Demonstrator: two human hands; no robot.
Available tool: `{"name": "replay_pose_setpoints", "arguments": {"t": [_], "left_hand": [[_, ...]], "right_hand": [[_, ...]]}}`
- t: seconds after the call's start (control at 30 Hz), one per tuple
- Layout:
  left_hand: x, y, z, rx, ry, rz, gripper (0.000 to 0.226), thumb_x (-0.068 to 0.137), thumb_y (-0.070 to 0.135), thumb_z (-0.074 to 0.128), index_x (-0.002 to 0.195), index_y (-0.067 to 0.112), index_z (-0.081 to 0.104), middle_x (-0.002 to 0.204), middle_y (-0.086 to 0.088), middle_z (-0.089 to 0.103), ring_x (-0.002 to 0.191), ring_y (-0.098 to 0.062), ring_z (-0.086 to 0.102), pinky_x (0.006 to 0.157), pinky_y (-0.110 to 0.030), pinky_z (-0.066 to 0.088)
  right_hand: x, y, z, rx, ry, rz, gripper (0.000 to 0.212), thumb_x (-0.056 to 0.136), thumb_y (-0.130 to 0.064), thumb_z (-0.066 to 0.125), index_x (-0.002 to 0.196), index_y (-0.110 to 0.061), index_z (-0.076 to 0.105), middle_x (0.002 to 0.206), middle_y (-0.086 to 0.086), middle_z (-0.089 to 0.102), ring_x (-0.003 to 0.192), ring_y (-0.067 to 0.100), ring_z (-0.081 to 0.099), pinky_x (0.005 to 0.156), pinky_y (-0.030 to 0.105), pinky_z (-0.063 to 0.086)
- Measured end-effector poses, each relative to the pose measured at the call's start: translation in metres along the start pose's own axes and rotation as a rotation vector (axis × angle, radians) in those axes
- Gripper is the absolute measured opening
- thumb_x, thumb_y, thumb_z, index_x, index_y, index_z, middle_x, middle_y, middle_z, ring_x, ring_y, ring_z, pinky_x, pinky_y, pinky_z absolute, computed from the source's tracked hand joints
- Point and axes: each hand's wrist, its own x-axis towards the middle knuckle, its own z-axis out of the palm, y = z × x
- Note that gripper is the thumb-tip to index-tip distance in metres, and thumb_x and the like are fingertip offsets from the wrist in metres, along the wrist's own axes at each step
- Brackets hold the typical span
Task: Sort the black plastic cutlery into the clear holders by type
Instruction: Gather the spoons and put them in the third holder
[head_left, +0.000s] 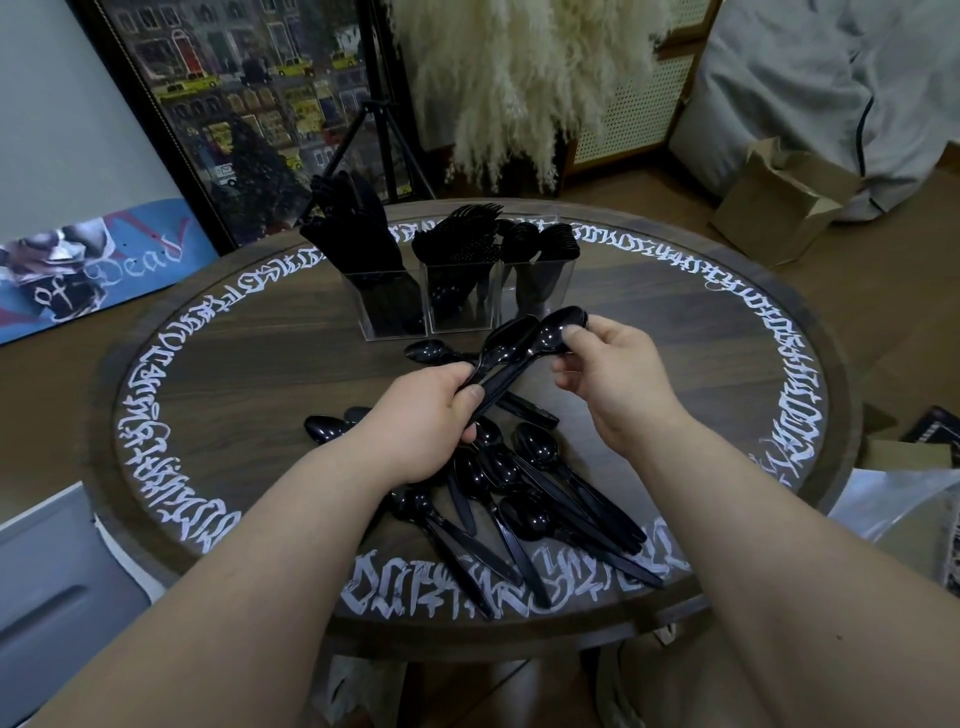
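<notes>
Two spoons (511, 345) are up off the table (727, 332), held over its middle. Left hand (426, 415) has its fingers curled round the handles, low down near the handle ends. Right hand (608, 374) pinches the bowl tip of the nearer spoon between thumb and forefinger; its other fingers hang loosely curled.

Three clear holders (460, 296) stand in a row toward the far edge. Left one bristles with what look like knives (353, 228), middle one forks (462, 234), right one spoon bowls (543, 241). Judging by that, the held pair belongs in the right-hand holder.

Loose pile of spoons (524, 499) lies toward the near edge, handles crossing and overlapping, some running out over the white lettering. A few strays lie apart: one between the holders and the hands (428, 352), a couple at the left of the pile (324, 428).

Handling, as a judgement: thin moulded plastic, very light, glossy and likely slick. Stiff enough to lift by one end, but handles would flex and could snap if levered. Bowls nest, so several gather neatly if aligned. Best hold is mid-handle or near the neck, fingers wrapped, bowls all facing one way. A fingertip pinch on the shiny bowl looks good for steering only. Holders look light and tall, so dropping handles in straight down seems wise to avoid tipping one.
</notes>
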Motion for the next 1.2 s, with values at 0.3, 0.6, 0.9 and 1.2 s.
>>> {"name": "replay_pose_setpoints", "arguments": {"t": [0.3,0.6,0.9,1.2], "left_hand": [[0.002,0.002,0.004,-0.022,0.113,-0.057,0.037,0.103,0.033,0.029,0.082,0.013,0.052,0.076,0.004,0.055,0.077,-0.015,0.051,0.072,-0.032,0.04],[0.003,0.004,0.011,-0.117,0.062,0.004,0.037,0.102,0.031,0.031,0.073,0.015,0.048,0.069,-0.001,0.057,0.068,-0.016,0.052,0.078,-0.042,0.045],[-0.001,0.01,0.01,0.051,-0.005,0.114,0.029,0.101,0.04,0.033,0.084,0.021,0.047,0.067,0.004,0.054,0.067,-0.017,0.054,0.071,-0.04,0.046],[0.0,0.007,0.009,0.223,0.125,0.093,0.024,0.102,0.036,0.029,0.088,0.024,0.044,0.072,0.007,0.052,0.078,-0.02,0.055,0.072,-0.037,0.043]], "right_hand": [[-0.008,-0.007,0.004,0.158,-0.187,0.08,0.023,0.095,0.003,0.045,0.085,-0.005,0.063,0.07,0.003,0.06,0.053,0.008,0.048,0.054,0.018,0.044],[-0.012,0.0,0.02,0.026,-0.002,-0.136,0.025,0.09,0.007,0.055,0.105,-0.013,0.053,0.077,0.009,0.054,0.052,0.009,0.06,0.055,0.023,0.053],[-0.012,0.001,0.02,-0.022,-0.023,-0.153,0.036,0.091,0.007,0.053,0.115,-0.019,0.061,0.087,0.001,0.057,0.056,0.007,0.061,0.061,0.022,0.056],[-0.012,0.005,0.017,-0.595,-0.012,-0.386,0.035,0.099,-0.009,0.044,0.129,-0.017,0.059,0.099,0.003,0.064,0.081,0.014,0.063,0.082,0.03,0.054]]}}
